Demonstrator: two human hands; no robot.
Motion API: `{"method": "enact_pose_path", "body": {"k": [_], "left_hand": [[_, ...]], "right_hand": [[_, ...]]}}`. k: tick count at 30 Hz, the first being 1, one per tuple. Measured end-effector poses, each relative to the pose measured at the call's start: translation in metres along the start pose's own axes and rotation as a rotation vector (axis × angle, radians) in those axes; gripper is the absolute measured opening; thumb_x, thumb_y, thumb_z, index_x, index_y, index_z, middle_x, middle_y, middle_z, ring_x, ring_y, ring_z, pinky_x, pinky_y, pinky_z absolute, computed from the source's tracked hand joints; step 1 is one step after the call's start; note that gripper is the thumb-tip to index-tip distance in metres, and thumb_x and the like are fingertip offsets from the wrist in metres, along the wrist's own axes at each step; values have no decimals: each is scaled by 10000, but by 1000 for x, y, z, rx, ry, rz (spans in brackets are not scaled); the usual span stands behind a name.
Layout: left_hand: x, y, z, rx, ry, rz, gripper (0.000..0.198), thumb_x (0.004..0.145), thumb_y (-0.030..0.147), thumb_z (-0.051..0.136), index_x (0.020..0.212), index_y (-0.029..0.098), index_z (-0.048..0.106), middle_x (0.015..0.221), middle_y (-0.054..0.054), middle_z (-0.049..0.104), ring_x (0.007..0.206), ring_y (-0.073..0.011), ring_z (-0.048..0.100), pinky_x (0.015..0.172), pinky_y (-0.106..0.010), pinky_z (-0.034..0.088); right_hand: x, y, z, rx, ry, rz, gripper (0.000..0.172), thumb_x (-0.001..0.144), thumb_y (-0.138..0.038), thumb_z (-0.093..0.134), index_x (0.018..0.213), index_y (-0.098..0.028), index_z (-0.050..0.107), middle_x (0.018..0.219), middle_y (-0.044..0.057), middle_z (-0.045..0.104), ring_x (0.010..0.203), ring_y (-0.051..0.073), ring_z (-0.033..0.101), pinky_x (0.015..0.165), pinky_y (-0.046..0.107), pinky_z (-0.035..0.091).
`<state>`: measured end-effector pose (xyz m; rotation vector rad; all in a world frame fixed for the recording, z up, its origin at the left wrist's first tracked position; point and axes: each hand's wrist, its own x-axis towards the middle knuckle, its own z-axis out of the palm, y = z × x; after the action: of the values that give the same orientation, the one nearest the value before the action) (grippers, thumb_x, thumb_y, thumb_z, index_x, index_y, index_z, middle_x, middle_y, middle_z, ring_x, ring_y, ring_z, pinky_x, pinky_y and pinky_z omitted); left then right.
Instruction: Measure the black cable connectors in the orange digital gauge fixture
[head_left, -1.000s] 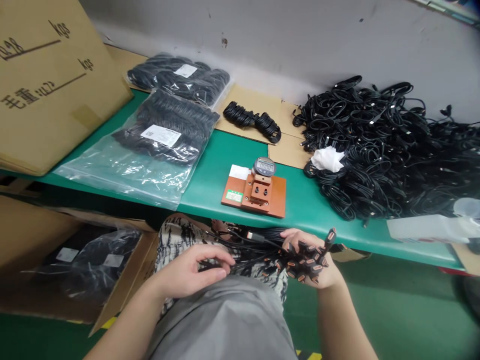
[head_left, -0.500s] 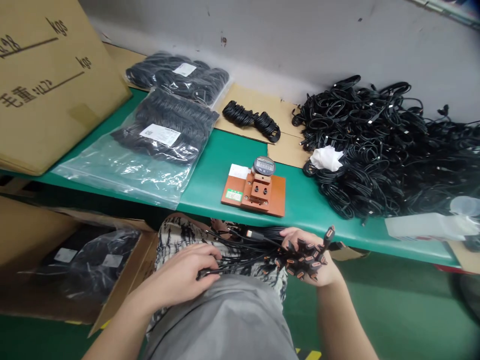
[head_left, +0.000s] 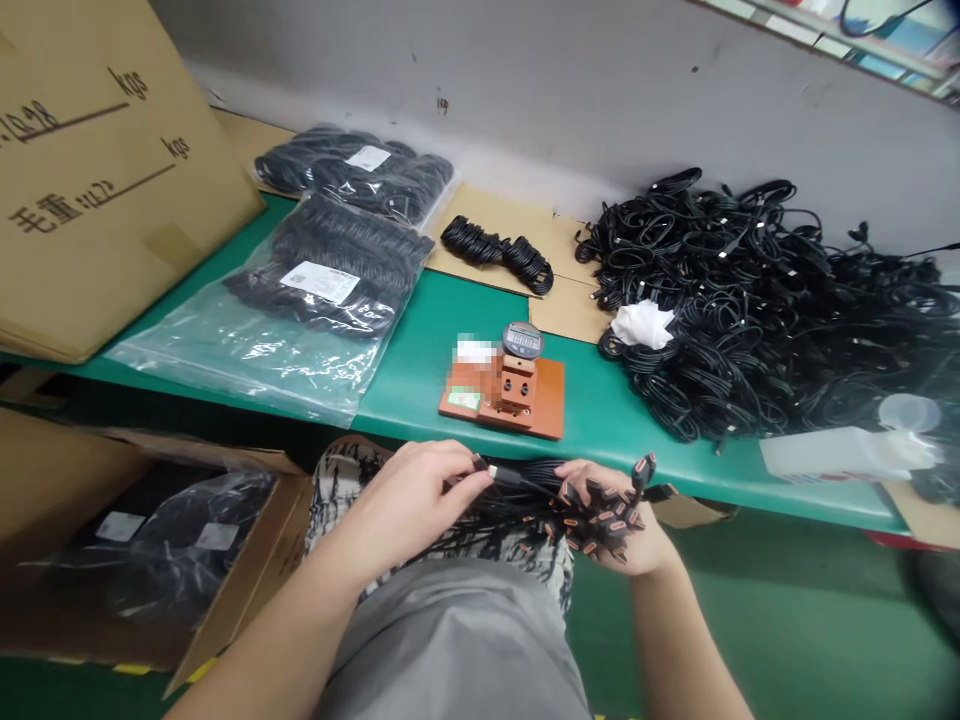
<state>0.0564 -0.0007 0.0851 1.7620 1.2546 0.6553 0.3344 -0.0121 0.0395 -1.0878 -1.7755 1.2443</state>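
My right hand (head_left: 626, 530) is closed around a thick bundle of black USB cables (head_left: 540, 510) just below the bench edge, over my lap. Many orange-tipped connectors (head_left: 600, 515) fan out from this fist. My left hand (head_left: 412, 505) has its thumb and index finger pinched at the bundle's left side, on what looks like a dark cable end. A pale-tipped USB plug (head_left: 496, 474) lies right at those fingertips. Beyond my hands, a digital gauge (head_left: 522, 341) stands upright on an orange fixture (head_left: 544, 400) on the bench. The cables' far ends are hidden.
A heap of loose black cables (head_left: 712, 290) covers the bench's right side, with crumpled white tissue (head_left: 642, 324) and a plastic bottle (head_left: 832, 455) beside it. Bagged cables (head_left: 315, 300), tied coils (head_left: 499, 250) and a large carton (head_left: 97, 180) stand left. An open box (head_left: 247, 570) sits below.
My left hand has moved up and right, from the lower loose cable ends to beside the pale-tipped plug. My right hand keeps its hold on the bundle. The view has shifted slightly.
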Motion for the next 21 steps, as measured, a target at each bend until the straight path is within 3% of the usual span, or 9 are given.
{"method": "enact_pose_path", "body": {"k": [3,7,10,13,17,21], "left_hand": [[-1,9,-2,280,-63,-5,342,949,371,471,676,214,605,779,-1,664,755,-181,590,681,-304,349],[-9,15,-3,547,-8,-16,323,959,426,446,805,216,637,824,-27,685,817,-231,589,783,-379,321],[-14,18,-4,588,-46,-9,318,957,445,448,847,216,640,846,-41,693,822,-247,582,779,-390,317],[-11,17,0,433,-55,19,278,963,390,443,885,226,653,895,-44,694,869,-242,584,767,-357,345],[3,13,16,57,-40,37,251,943,332,467,836,229,670,912,-30,684,879,-212,590,768,-300,387],[16,10,35,-378,-46,-133,298,950,401,444,873,209,659,731,18,605,674,-145,536,628,-241,380]], "right_hand": [[0,2,-1,-68,-27,-73,277,613,-209,781,825,-264,611,778,13,666,904,266,654,897,461,531],[0,4,-1,-56,-53,-93,307,612,-202,769,860,-266,599,779,5,669,833,255,661,887,477,539],[-1,4,0,-27,-51,-87,328,614,-203,766,890,-265,601,795,10,676,793,244,661,829,459,566],[-1,3,0,-36,-39,-70,308,623,-216,781,871,-265,605,787,12,672,838,254,661,815,447,572],[0,3,0,-91,-29,-91,255,644,-213,771,830,-263,605,778,20,660,951,271,650,834,431,565],[-3,8,-2,-87,5,-67,272,599,-196,775,815,-254,619,848,37,665,1031,306,626,882,469,533]]}}
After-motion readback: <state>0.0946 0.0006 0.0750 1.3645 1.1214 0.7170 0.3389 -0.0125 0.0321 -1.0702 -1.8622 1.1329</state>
